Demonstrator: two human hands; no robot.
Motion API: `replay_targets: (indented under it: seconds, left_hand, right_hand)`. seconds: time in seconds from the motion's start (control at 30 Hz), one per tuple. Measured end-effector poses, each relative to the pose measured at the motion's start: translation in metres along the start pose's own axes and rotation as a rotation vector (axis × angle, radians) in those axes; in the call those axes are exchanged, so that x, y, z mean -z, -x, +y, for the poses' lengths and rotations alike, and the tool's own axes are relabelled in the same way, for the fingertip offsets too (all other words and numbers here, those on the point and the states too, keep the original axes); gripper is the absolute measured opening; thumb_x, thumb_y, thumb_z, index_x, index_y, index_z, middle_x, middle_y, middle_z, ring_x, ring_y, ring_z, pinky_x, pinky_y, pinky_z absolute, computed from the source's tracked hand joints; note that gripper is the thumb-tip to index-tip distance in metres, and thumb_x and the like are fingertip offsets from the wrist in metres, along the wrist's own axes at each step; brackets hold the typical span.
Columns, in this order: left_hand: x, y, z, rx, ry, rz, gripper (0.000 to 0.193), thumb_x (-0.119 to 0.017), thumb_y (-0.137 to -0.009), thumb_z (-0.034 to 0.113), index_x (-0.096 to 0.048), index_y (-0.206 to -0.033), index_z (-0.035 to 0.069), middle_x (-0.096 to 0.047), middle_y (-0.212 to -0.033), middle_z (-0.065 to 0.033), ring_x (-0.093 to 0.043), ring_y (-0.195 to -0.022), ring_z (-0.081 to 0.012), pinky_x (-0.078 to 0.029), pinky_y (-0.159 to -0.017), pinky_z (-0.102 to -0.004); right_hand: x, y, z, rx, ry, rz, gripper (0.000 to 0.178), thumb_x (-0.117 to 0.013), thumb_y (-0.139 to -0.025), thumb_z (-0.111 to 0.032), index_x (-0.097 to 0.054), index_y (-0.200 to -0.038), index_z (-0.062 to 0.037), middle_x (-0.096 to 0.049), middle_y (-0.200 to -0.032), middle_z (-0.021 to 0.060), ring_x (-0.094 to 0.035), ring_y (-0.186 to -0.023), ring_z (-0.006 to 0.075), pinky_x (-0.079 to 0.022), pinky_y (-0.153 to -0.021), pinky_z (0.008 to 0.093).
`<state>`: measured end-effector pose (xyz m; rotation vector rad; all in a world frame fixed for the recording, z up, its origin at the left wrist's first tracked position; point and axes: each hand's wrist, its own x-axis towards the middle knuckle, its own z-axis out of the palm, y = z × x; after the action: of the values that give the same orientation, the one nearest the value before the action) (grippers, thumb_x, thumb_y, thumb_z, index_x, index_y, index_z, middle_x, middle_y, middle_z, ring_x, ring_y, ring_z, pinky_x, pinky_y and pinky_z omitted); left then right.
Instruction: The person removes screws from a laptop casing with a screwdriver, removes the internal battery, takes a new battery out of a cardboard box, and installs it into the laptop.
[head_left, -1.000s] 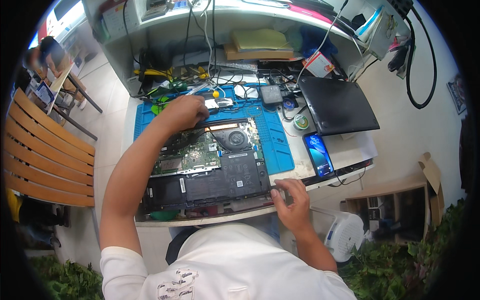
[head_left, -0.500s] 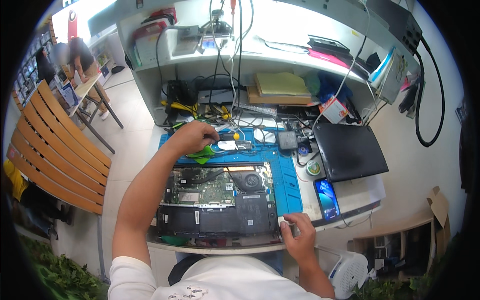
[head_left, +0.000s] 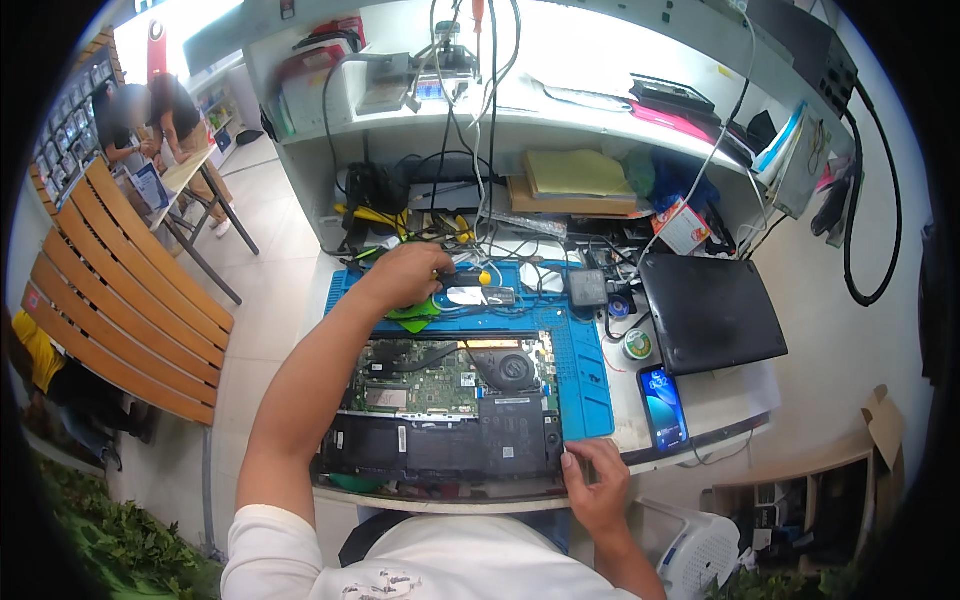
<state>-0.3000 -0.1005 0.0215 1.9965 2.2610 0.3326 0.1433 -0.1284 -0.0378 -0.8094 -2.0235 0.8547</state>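
An opened laptop base [head_left: 445, 450] lies in front of me, with its green circuit board, round fan [head_left: 515, 370] and black battery [head_left: 430, 447] exposed. My left hand [head_left: 408, 276] reaches past it, fingers curled at the end of a black-handled tool with a yellow tip [head_left: 468, 279]; part of the grip is hidden. Under that hand lies a bright green piece [head_left: 415, 314]. Close to the tool is a small grey device with a white label [head_left: 482, 296]. At the laptop's front right corner, my right hand [head_left: 598, 482] has thumb and forefinger drawn together; anything between them is too small to see.
A blue work mat [head_left: 583, 385] lies beneath the laptop. To the right are a lit phone [head_left: 663, 408], a small round tub [head_left: 637, 345] and a black laptop-like panel [head_left: 712, 312]. A power adapter [head_left: 588, 290] and tangled cables fill the back, below a shelf [head_left: 400, 125].
The whole view has shifted slightly. My right thumb and fingers have come closer together at the laptop's corner. My left hand stays by the tool.
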Motion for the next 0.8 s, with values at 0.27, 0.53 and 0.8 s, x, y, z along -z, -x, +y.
replay_targets:
  seconds: [0.27,0.53,0.8]
  left_hand:
    - [-0.001,0.010,0.002,-0.140,-0.123,0.291,0.043,-0.082,-0.083,0.003,-0.075,-0.125,0.007,-0.069,-0.121,-0.0107,-0.068,-0.116,-0.0342,-0.056,-0.103,-0.0440]
    - [0.089,0.077,0.042,-0.234,-0.021,0.814,0.033,-0.083,-0.089,0.003,-0.075,-0.120,0.008,-0.075,-0.117,-0.0109,-0.077,-0.099,-0.0290,-0.064,-0.087,-0.0392]
    - [0.125,0.153,0.073,-0.100,0.113,0.741,0.032,-0.076,-0.097,0.001,-0.071,-0.128,0.001,-0.070,-0.111,-0.0084,-0.069,-0.088,-0.0203,-0.055,-0.074,-0.0326]
  right_hand:
    - [0.004,-0.005,-0.001,0.011,0.029,-0.027,0.013,-0.079,-0.092,-0.004,-0.077,-0.104,0.0005,-0.075,-0.097,0.0144,-0.068,-0.090,0.0320,-0.053,-0.083,0.0400]
    - [-0.007,-0.030,-0.015,0.106,0.077,-0.114,0.015,-0.078,-0.093,-0.002,-0.076,-0.108,0.0013,-0.075,-0.102,0.0158,-0.070,-0.095,0.0310,-0.054,-0.086,0.0386]
    - [-0.041,-0.067,-0.023,0.344,0.107,-0.297,0.017,-0.078,-0.091,-0.003,-0.076,-0.108,-0.0036,-0.072,-0.102,0.0123,-0.066,-0.095,0.0337,-0.050,-0.085,0.0440]
